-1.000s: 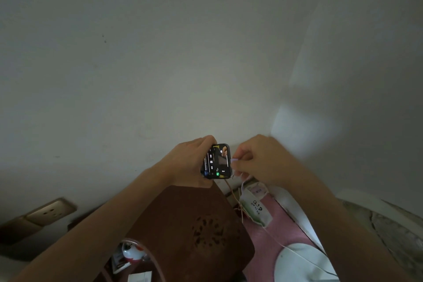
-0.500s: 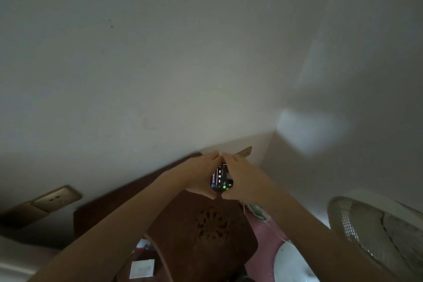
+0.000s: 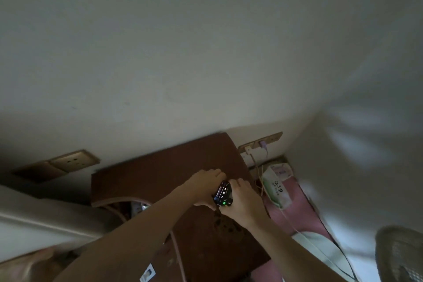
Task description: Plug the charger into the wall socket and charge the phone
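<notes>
Head view, single item group: phone [image 3: 223,196], dark slab with lit screen, was held between both hands above a brown chair seat [image 3: 160,176]. Left hand [image 3: 204,186] was closed around the phone's far-left edge, fingers wrapped behind it; right hand [image 3: 243,201] was closed over its right edge and lower end, just beside the left hand, fingertips nearly meeting over the top. Whether a cable end was pinched in the right hand could not be told. Handling, judged: rigid, smooth-sided and likely slippery, moderately light, glass face fragile if dropped; best gripped by the long edges, leaving the port end free. Beyond the right hand, up and to the right, a wall socket [image 3: 261,142] carried a white charger [image 3: 248,150] and a purple plug [image 3: 262,144], both seated. A thin cable [image 3: 257,168] hung from the charger down past the right hand; soft, limp, best taken near its connector. A white packet [image 3: 277,186] lay just right of the right hand. A second socket [image 3: 73,160] sat well left of the left hand, unoccupied.
</notes>
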